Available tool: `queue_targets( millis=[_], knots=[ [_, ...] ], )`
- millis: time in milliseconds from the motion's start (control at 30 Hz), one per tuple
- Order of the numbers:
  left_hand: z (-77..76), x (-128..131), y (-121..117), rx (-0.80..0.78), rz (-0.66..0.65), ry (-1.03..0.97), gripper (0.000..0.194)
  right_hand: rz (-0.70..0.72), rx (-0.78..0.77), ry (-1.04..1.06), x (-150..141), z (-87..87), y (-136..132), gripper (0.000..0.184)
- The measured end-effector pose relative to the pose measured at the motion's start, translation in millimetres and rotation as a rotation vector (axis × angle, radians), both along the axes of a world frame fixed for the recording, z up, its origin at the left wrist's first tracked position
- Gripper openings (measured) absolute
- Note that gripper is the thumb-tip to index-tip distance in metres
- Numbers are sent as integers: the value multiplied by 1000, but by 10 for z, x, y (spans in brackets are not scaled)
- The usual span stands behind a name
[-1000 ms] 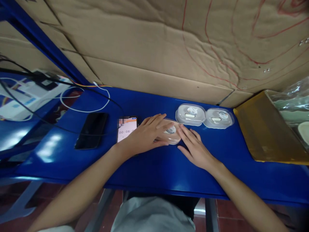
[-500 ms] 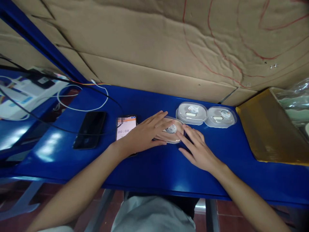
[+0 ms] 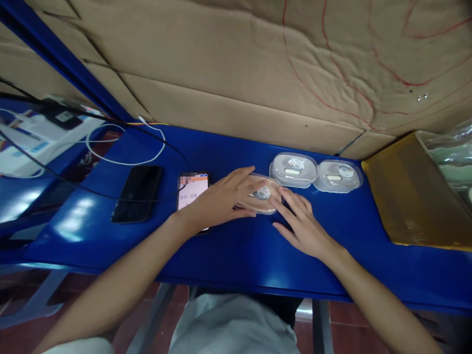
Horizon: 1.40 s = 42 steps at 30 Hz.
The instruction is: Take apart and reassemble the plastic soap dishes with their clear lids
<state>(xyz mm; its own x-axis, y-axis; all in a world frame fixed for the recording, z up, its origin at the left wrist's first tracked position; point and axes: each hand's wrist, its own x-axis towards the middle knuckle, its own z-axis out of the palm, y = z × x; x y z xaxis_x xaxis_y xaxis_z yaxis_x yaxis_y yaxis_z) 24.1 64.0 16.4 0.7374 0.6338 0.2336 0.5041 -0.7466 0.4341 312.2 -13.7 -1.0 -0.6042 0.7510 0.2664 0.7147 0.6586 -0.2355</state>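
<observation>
A clear oval plastic container (image 3: pixel 270 202) with a round label on its lid sits on the blue table between my hands. Its contents look pinkish through the plastic, though this may be the skin showing through. My left hand (image 3: pixel 229 199) lies over the container's left end, fingers stretched and apart across the lid, thumb along the near edge. At the right end, fingertips of my right hand (image 3: pixel 300 216) touch the rim and lid, fingers spread and thumb off to the near side. The left palm hides part of the container.
Two similar containers, a left one (image 3: pixel 294 178) and a right one (image 3: pixel 339 183), stand behind. A phone with a lit timer (image 3: pixel 187 194) lies partly under my left wrist, beside a dark phone (image 3: pixel 138 194). A cardboard box (image 3: pixel 413 201) is at right; a white cable (image 3: pixel 125 162) curls left.
The view has tilted slightly, so the table appears a little higher. Both hands keep nearly the same position on the container.
</observation>
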Motion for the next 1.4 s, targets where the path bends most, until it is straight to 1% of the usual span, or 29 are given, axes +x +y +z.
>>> queue_targets(
  millis=[167, 267, 400, 567, 633, 800, 1000, 1133, 1300, 1400],
  knots=[
    [11, 6, -7, -46, 39, 30, 80, -7, -8, -10, 7, -11, -3, 78],
    [25, -4, -18, -92, 51, 10, 81, -8, -14, -12, 7, -18, 0, 78],
    [23, -35, -18, -135, 36, -20, 85, -9, -17, -14, 7, -14, 1, 78],
    [-2, -64, -5, -178, 30, -14, 84, -19, -10, 1, 7, -2, -1, 76],
    [-6, -62, -2, -168, 31, -12, 82, -23, -5, 8, 6, 1, 2, 75],
    [4, -41, -9, -84, 38, -3, 79, -36, 19, 43, 3, 14, 19, 72],
    [46, -16, -54, -82, -5, -3, 84, -69, 47, 75, 10, 16, 25, 73],
    [58, 3, -84, -62, -22, 17, 84, -65, 40, 76, 21, 7, 23, 74],
    [64, 10, -104, -47, -1, 45, 80, -70, 24, 57, 3, 5, 28, 76],
    [83, 3, -106, -15, 37, 88, 78, -70, 20, 40, -11, -4, 27, 78]
  ],
)
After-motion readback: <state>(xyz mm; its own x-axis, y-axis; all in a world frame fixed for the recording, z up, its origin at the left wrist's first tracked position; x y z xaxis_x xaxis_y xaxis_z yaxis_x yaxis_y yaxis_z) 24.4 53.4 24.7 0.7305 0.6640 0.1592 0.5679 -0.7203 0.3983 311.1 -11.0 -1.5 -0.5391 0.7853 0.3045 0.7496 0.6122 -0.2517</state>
